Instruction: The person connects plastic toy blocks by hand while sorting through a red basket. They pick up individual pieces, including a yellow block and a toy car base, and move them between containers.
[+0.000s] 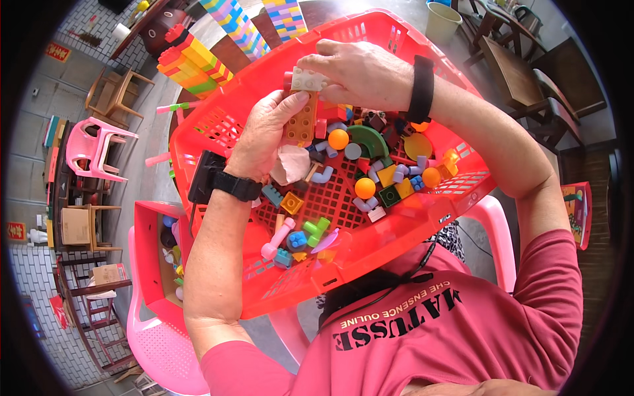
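My left hand [259, 135] grips a stack of toy building bricks above the red plastic basket [389, 254]. In it is a tan-orange brick [302, 120], with a white brick [306, 80] at its far end and a bit of red showing beside that. The fingers of my right hand [366, 74] are closed on the white brick; its fingertips are partly hidden. Below, loose pieces lie in the basket: orange balls [364, 188], a green arch [372, 142], a yellow brick [291, 202], a lime-green connector [318, 231] and a pink stick piece [277, 239].
Beyond the basket's far left side stand a red, orange and yellow brick tower [195, 63] and a pastel brick tower [236, 26]. A red box [148, 247] with small toys sits on a pink plastic chair [158, 356] at my left. A bin [442, 23] stands at the far right.
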A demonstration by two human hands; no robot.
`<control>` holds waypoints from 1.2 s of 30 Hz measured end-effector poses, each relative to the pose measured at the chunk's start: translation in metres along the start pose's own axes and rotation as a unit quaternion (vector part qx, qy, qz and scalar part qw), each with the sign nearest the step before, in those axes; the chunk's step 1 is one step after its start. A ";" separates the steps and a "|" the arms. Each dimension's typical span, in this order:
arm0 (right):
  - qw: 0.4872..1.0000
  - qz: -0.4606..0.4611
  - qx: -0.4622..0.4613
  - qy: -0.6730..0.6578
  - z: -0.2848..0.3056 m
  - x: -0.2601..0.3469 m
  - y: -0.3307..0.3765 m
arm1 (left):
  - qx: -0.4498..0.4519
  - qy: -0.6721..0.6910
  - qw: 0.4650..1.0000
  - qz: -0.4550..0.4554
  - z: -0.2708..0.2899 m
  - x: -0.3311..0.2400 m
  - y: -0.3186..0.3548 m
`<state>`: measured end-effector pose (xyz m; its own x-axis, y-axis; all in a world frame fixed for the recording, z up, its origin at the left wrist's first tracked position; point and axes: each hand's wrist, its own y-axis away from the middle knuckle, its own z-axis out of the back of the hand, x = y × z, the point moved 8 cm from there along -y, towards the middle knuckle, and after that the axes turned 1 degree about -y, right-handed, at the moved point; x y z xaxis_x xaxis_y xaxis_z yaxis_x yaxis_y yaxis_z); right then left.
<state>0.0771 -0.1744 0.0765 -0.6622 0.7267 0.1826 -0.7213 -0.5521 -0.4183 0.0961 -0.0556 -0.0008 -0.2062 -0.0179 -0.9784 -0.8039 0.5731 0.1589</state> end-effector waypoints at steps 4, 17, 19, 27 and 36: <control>1.000 0.014 -0.007 -0.012 -0.001 0.002 0.000 | -0.019 0.024 1.000 0.003 0.000 0.003 0.000; 0.984 0.016 -0.100 -0.149 0.019 0.005 -0.001 | -0.104 0.064 0.988 -0.095 -0.001 -0.021 0.008; 0.978 0.013 -0.126 -0.165 0.030 0.001 -0.005 | -0.120 0.013 0.978 -0.171 -0.002 -0.042 0.014; 0.958 0.039 -0.074 -0.275 0.033 0.019 -0.002 | -0.118 -0.019 0.959 -0.256 -0.015 -0.066 0.034; 0.954 0.127 -0.107 -0.249 0.048 0.028 -0.001 | -0.164 -0.139 0.923 -0.321 -0.021 -0.086 0.048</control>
<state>0.0495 -0.1731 0.1245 -0.8630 0.2661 0.4295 -0.5018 -0.5503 -0.6673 0.0634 -0.0433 0.0939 0.4846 -0.0308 -0.8742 -0.8457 0.2390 -0.4772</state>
